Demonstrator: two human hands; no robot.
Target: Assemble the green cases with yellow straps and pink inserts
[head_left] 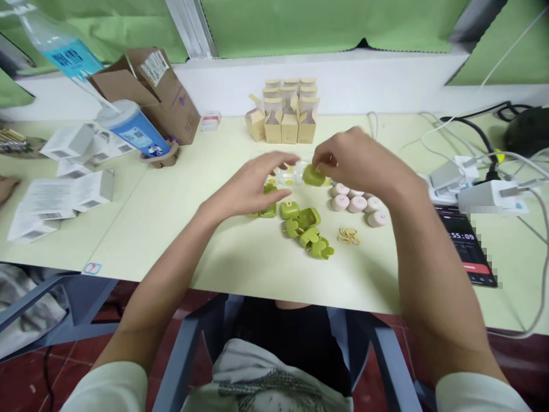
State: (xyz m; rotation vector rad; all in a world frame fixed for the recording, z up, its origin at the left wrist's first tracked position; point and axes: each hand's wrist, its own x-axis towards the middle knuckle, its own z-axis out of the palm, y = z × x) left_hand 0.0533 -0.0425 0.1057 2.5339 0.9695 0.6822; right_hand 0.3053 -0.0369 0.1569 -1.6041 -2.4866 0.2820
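Note:
Pinched in the fingers of my right hand [349, 163] is a green silicone case [314, 175], held above the table. To its left, my left hand [257, 183] is open, thumb and fingers apart with nothing between them. Clear plastic packaging with yellow marks [289, 174] lies behind and between the hands. Under my left hand sits another green case [269, 209], partly covered. Several more green cases [307, 220], some with their lids open, lie in a cluster nearer me. Right of these are several round pale pink pieces [357, 203] and a small pile of yellow loops [349, 236].
Small open cardboard boxes [289, 123] stand by the wall. On the left are white boxes [71, 191], a blue cup [137, 131], a bottle [64, 51] and a brown carton [158, 91]. A phone [465, 246], chargers [486, 191] and cables occupy the right. Another person's hand [6, 187] shows at far left.

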